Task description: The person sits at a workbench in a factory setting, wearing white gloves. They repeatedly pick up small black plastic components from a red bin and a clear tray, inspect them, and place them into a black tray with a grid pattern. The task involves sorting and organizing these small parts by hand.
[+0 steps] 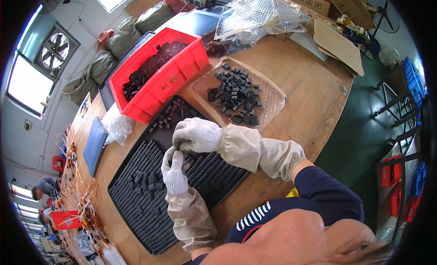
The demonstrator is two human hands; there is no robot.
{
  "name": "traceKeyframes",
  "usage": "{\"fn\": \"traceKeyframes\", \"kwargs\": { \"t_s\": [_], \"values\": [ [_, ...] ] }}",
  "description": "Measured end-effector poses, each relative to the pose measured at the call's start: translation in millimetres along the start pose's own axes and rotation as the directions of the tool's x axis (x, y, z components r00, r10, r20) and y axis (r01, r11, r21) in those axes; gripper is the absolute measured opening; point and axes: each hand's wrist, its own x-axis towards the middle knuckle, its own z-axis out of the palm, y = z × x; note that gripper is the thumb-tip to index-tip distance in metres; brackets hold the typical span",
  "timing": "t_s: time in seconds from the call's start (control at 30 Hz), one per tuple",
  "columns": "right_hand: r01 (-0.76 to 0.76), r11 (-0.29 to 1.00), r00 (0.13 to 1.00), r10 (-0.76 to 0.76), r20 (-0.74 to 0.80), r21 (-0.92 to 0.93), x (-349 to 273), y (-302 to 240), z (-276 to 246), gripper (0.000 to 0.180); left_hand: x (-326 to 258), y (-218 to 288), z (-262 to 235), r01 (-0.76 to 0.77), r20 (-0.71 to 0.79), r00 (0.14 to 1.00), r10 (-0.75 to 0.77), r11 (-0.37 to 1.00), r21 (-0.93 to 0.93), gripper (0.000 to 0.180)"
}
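Both my hands wear white gloves with beige sleeve covers and meet over a black tray [167, 138]. My left hand [174, 171] points up, its thumb and fingers pinched together. From the right, my right hand [198, 135] reaches in with its fingers curled and closed against the left fingertips. Whatever they hold between them is hidden by the gloves. Small black cylindrical pieces [136, 219] lie in close rows across the tray. Several loose black pieces [148, 183] rest on top of those rows, and more loose ones [175, 112] lie at the tray's far end.
Beyond the tray stands a red bin [168, 80] of dark pieces. Right of it, a clear plastic sheet or tray [271, 96] bears a pile of black pieces [236, 94]. Cardboard [339, 46] lies at the far right of the wooden table [309, 87]; wired parts [84, 210] line the left.
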Motion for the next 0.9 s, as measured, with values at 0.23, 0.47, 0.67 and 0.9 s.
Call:
{"fn": "traceKeyframes", "kwargs": {
  "t_s": [0.23, 0.47, 0.67, 0.9],
  "values": [
    [0.044, 0.998, 0.999, -0.045, -0.019, -0.043, 1.3, 0.9, -1.1, 0.017, 0.8, 0.2, 1.0, 0.008, 0.031, 0.999, -0.007, 0.999, -0.043, 0.029],
    [0.075, 0.995, 0.996, -0.078, -0.043, -0.061, 1.2, -3.9, -1.0, 0.019, 0.4, 1.5, 2.7, -0.004, -0.015, 1.0, 0.003, 0.997, -0.083, 0.027],
    [0.08, 0.993, 0.996, -0.083, -0.032, -0.085, 0.9, -1.3, -2.9, 0.021, 2.9, -4.9, -1.6, 0.009, 0.047, 0.999, -0.002, 0.987, -0.162, 0.027],
    [0.096, 0.984, 0.992, -0.107, -0.066, -0.149, 1.0, -1.9, -0.2, 0.022, 0.0, 1.5, 3.4, -0.017, -0.003, 1.0, 0.017, 0.999, -0.044, 0.028]
  ]
}}
